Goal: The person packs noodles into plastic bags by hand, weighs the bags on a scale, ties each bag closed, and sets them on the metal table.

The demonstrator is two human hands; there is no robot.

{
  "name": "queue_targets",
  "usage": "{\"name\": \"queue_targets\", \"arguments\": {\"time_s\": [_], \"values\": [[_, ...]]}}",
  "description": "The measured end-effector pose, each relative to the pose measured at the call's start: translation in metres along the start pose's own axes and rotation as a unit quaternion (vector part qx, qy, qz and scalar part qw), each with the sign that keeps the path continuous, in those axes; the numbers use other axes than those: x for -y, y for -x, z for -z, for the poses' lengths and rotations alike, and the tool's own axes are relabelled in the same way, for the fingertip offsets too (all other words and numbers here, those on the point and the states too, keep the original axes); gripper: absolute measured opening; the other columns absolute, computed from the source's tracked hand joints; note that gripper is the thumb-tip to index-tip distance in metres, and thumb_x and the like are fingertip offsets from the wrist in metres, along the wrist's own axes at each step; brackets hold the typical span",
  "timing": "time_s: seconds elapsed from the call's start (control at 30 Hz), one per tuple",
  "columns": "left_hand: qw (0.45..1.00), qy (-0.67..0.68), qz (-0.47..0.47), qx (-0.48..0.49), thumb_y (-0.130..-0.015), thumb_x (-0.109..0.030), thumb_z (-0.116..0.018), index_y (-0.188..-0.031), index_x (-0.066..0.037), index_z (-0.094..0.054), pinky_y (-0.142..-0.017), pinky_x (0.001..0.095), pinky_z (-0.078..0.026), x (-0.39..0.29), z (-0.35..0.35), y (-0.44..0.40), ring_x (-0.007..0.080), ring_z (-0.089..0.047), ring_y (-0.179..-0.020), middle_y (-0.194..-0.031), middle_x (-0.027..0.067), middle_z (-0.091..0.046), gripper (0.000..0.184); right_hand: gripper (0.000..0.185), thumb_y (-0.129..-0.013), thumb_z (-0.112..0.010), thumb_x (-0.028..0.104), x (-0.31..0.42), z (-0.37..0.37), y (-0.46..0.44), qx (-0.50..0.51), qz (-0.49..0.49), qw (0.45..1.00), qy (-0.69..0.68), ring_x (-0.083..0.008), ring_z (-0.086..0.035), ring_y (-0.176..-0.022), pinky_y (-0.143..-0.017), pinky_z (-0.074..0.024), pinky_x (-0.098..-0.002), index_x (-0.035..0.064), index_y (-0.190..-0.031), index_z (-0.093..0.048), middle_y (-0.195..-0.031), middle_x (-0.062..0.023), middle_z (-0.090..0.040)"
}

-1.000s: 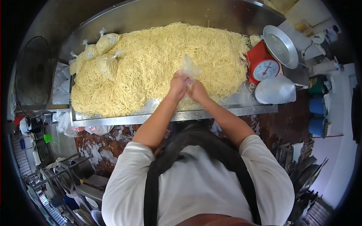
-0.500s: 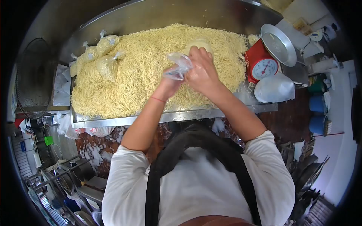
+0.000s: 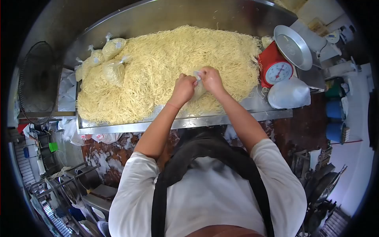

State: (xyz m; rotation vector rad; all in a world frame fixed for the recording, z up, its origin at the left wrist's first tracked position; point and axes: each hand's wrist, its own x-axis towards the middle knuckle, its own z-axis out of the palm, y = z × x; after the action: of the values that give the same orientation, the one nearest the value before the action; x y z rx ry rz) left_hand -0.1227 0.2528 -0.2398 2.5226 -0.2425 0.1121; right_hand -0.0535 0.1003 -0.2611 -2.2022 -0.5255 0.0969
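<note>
Both hands meet above a broad heap of yellow noodles [image 3: 162,63] in a metal tray [image 3: 252,115]. My left hand [image 3: 184,90] is closed, pinching the gathered top of a clear plastic bag of noodles [image 3: 199,94]. On its other side my right hand [image 3: 211,80] is closed on the same twisted plastic. The bag's body hangs below and between my hands, resting on or just above the noodles; which one I cannot tell. My fingers hide part of its neck.
Several tied bags of noodles [image 3: 114,72] sit at the heap's left end. To the right stands a red dial scale [image 3: 272,63] with a metal pan [image 3: 293,47]. A whitish plastic bundle [image 3: 289,94] lies before it. A fan [image 3: 37,83] stands at far left.
The bag has come from beyond my hands to between and below them. My hands moved slightly nearer my body, and the loose plastic top is now gathered into a tight twist.
</note>
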Motion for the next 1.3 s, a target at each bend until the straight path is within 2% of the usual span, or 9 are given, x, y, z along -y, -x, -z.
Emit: {"name": "queue_targets", "arguments": {"time_s": [0.07, 0.17, 0.27, 0.37, 0.47, 0.73, 0.9, 1.1, 1.3], "values": [[0.999, 0.020, 0.001, -0.028, -0.088, -0.010, -0.061, -0.086, -0.002, -0.066, -0.085, 0.0434, -0.047, 0.024, -0.031, -0.002, 0.0387, -0.058, -0.088, -0.083, 0.0206, -0.063, 0.009, 0.015, -0.087, -0.067, 0.008, -0.019, -0.030, -0.015, -0.008, 0.061, 0.996, 0.063, -0.0227, -0.064, -0.065, -0.056, -0.0497, -0.0341, -0.0022, -0.097, -0.066, -0.075, -0.0165, -0.066], [0.992, 0.088, 0.006, -0.089, -0.085, -0.004, -0.061, -0.093, -0.002, -0.067, -0.083, 0.0439, -0.048, 0.059, -0.059, 0.005, 0.0397, -0.057, -0.088, -0.086, 0.0204, -0.063, 0.010, 0.023, -0.085, -0.069, 0.010, -0.020, -0.056, -0.012, -0.058, -0.018, 0.995, -0.076, -0.0356, -0.065, -0.080, -0.071, -0.0531, -0.0397, 0.0023, -0.106, -0.066, -0.089, -0.0185, -0.069], [0.983, 0.127, 0.052, -0.121, -0.083, 0.000, -0.061, -0.095, 0.000, -0.066, -0.082, 0.0418, -0.049, 0.068, -0.066, 0.019, 0.0364, -0.059, -0.084, -0.088, 0.0185, -0.062, 0.013, 0.030, -0.083, -0.068, 0.003, 0.002, -0.049, 0.009, -0.024, -0.100, 0.958, -0.266, -0.0354, -0.065, -0.087, -0.077, -0.0530, -0.0418, 0.0023, -0.112, -0.064, -0.092, -0.0161, -0.069], [0.977, 0.164, 0.081, -0.112, -0.084, 0.002, -0.061, -0.100, 0.000, -0.064, -0.077, 0.0373, -0.050, 0.069, -0.068, 0.020, 0.0298, -0.060, -0.080, -0.087, 0.0146, -0.062, 0.017, 0.036, -0.083, -0.066, -0.001, -0.009, -0.056, 0.033, -0.075, 0.065, 0.982, -0.160, -0.0314, -0.065, -0.091, -0.075, -0.0531, -0.0405, 0.0011, -0.119, -0.059, -0.097, -0.0156, -0.068], [0.943, 0.264, 0.159, -0.126, -0.085, 0.004, -0.060, -0.109, -0.002, -0.059, -0.070, 0.0331, -0.050, 0.047, -0.059, 0.023, 0.0241, -0.060, -0.075, -0.086, 0.0111, -0.062, 0.025, 0.038, -0.084, -0.064, -0.002, -0.010, -0.050, 0.028, -0.057, 0.084, 0.993, -0.067, -0.0306, -0.065, -0.089, -0.073, -0.0532, -0.0404, 0.0000, -0.121, -0.055, -0.100, -0.0175, -0.066], [0.936, 0.288, 0.133, -0.149, -0.086, 0.007, -0.055, -0.113, -0.003, -0.054, -0.071, 0.0286, -0.052, 0.047, -0.071, 0.009, 0.0162, -0.063, -0.075, -0.084, 0.0087, -0.066, 0.029, 0.028, -0.080, -0.058, -0.009, -0.074, -0.057, -0.006, 0.206, -0.019, 0.961, -0.185, -0.0108, -0.055, -0.086, -0.075, -0.0471, -0.0266, 0.0051, -0.103, -0.053, -0.092, -0.0019, -0.058], [0.926, 0.331, 0.139, -0.121, -0.085, 0.009, -0.056, -0.109, -0.001, -0.060, -0.073, 0.0253, -0.051, 0.043, -0.081, 0.008, 0.0126, -0.062, -0.077, -0.088, 0.0071, -0.068, 0.026, 0.033, -0.077, -0.058, -0.011, -0.065, -0.036, 0.005, 0.247, 0.015, 0.950, -0.189, -0.0117, -0.055, -0.090, -0.079, -0.0446, -0.0260, 0.0063, -0.104, -0.054, -0.095, -0.0021, -0.058], [0.887, 0.418, 0.183, -0.065, -0.085, 0.005, -0.063, -0.100, 0.000, -0.068, -0.073, 0.0241, -0.051, 0.041, -0.073, 0.007, 0.0125, -0.063, -0.079, -0.091, 0.0054, -0.068, 0.017, 0.021, -0.080, -0.065, -0.008, -0.035, -0.028, 0.031, 0.042, 0.114, 0.992, -0.044, -0.0242, -0.059, -0.087, -0.077, -0.0472, -0.0323, 0.0039, -0.096, -0.060, -0.088, -0.0089, -0.055], [0.969, 0.195, -0.030, -0.149, -0.079, -0.001, -0.070, -0.094, -0.001, -0.070, -0.079, 0.0359, -0.050, 0.023, -0.064, 0.020, 0.0293, -0.062, -0.085, -0.089, 0.0120, -0.065, 0.015, 0.006, -0.083, -0.067, 0.004, -0.013, -0.024, 0.046, -0.126, 0.149, 0.973, 0.125, -0.0320, -0.056, -0.087, -0.072, -0.0462, -0.0413, 0.0010, -0.086, -0.062, -0.085, -0.0132, -0.054]]}}
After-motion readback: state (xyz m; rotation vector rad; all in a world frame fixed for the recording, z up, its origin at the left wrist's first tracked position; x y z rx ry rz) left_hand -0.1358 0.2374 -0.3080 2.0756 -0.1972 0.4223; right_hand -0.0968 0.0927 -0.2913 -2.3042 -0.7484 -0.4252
